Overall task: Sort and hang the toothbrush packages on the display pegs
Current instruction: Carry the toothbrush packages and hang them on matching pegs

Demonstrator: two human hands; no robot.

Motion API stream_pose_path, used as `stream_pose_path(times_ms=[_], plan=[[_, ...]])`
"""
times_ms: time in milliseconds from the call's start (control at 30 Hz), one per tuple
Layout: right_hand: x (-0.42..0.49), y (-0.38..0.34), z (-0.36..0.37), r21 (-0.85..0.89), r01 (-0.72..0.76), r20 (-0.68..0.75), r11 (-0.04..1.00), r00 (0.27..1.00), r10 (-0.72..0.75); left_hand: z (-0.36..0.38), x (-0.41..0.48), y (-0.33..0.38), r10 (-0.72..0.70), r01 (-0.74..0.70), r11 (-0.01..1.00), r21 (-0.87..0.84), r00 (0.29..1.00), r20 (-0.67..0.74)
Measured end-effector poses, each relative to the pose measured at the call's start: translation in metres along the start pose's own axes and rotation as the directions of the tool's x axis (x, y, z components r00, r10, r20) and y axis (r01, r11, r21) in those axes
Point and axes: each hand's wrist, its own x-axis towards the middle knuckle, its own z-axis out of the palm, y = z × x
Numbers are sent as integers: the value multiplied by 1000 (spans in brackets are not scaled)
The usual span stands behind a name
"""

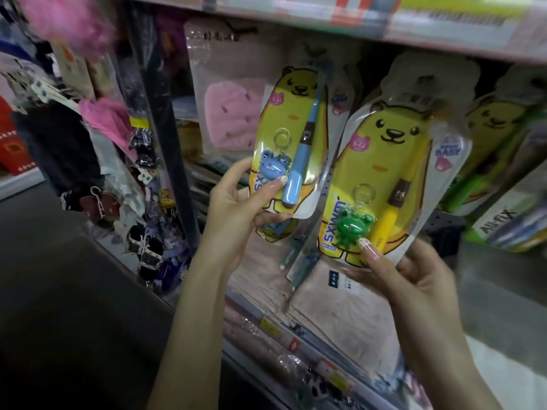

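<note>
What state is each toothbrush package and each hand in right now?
Blue-brush package: sealed, upright, held up before the display.
Yellow-brush package: sealed, upright, top blurred, peg contact unclear.
Green-brush package: far right of display, blurred.
Left hand: grips blue-brush package at its lower edge.
Right hand: grips yellow-brush package at its bottom.

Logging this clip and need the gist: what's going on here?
A person at a shop display holds two toothbrush packages up side by side. The left hand grips the blue-toothbrush package with a blue frog charm; the right hand grips the yellow-toothbrush package with a green frog charm. Similar green packages hang further right. Whether either held one is on a peg is unclear.
</note>
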Motion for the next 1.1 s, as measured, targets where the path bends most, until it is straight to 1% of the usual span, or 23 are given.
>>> stream_pose_path(times_ms=[100,200,267,367,400,500,567,667,800,867,933,1000,1100], plan=[[-1,-2,-1,-12,12,12,1000,1000,-12,7,14,-7,-32,30,999,-24,996,-87],[-4,-4,-1,-5,39,37,999,999,-39,14,30,-12,-110,100,993,-71,979,-172],[-5,-4,-2,3,46,39,999,998,-46,18,37,-16,-153,139,986,-97,976,-157],[-5,-2,-2,10,63,35,998,997,-64,19,42,-25,-185,179,982,-53,969,-161],[-5,-2,-1,10,71,38,997,997,-71,19,42,-27,-209,203,978,-50,964,-166],[-4,-1,1,20,88,42,996,995,-89,18,38,-34,-317,302,947,-111,935,-160],[-3,0,1,37,90,44,995,995,-91,19,33,-34,-341,331,939,-91,927,-153],[-1,2,2,40,81,41,996,996,-82,24,22,-26,-313,308,950,-59,939,-145],[4,6,3,56,38,12,998,999,-39,36,7,-5,-207,206,977,-46,978,-5],[8,6,3,45,20,12,999,1000,-20,45,4,2,-173,175,984,-26,983,68],[15,6,2,39,5,16,999,1000,-6,53,5,6,-160,162,987,-2,981,110],[25,7,2,69,-8,12,998,1000,8,59,10,5,-155,154,988,16,982,107],[40,8,0,80,-39,-17,996,999,40,68,23,2,-148,145,988,51,987,55]])
